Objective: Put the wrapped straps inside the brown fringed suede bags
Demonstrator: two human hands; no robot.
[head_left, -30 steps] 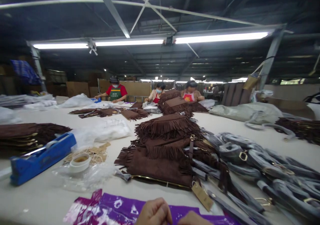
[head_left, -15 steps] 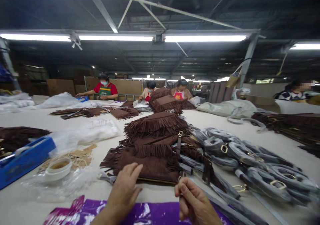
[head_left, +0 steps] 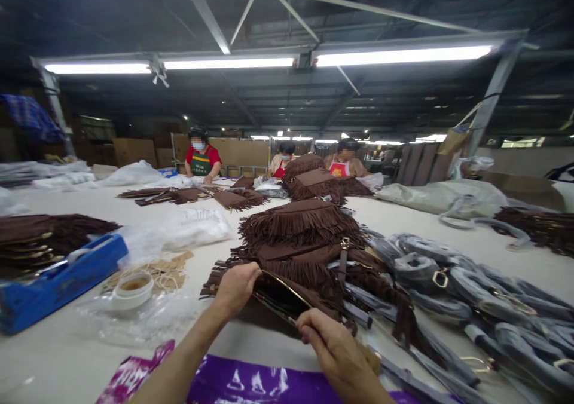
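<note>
A dark brown fringed bag point(head_left: 287, 293) lies in front of me with its gold zip opening gaping toward me. My left hand point(head_left: 237, 290) is closed on the left end of the opening's edge. At the right end, my right hand point(head_left: 325, 338) pinches the edge of the bag near the zip. The inside of the bag is dark, and its contents cannot be made out. Right behind it rises a pile of more brown fringed bags point(head_left: 300, 225). Under my forearms lies a shiny purple plastic bag point(head_left: 255, 383).
Wrapped grey straps with gold buckles point(head_left: 475, 296) are heaped on the right. On the left are a blue tape dispenser point(head_left: 67, 281), a white tape roll point(head_left: 133, 290), brown tags with strings and clear plastic. Several people work across the white table point(head_left: 179, 210).
My left hand has gone from lying over the bag to gripping its edge. My right hand has moved a little, and the bag's zip side now gapes open. The view has shifted left.
</note>
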